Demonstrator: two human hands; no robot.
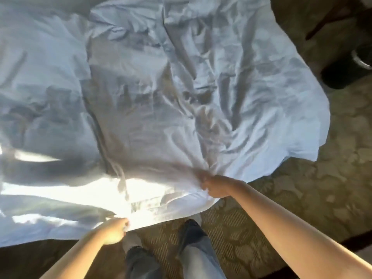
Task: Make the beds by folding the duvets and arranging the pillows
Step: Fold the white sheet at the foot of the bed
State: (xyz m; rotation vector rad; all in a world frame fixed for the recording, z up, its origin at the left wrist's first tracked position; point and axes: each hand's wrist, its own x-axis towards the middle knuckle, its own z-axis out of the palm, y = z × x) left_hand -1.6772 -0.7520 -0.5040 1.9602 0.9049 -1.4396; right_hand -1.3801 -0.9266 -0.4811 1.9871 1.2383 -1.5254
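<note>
A large white duvet (161, 97) lies spread and rumpled over the bed, filling most of the view, with its right part hanging over the patterned carpet. My left hand (113, 231) pinches the duvet's near edge at the bottom centre-left. My right hand (215, 187) grips a bunched fold of the same edge further right and higher. Bright sunlight falls across the near strip of fabric. No pillow is visible.
Patterned brown carpet (302, 198) covers the floor to the right and below. My legs in jeans and shoes (191, 248) stand at the bed's edge. A dark object with a shiny rim (358, 59) sits at the far right, near dark furniture legs.
</note>
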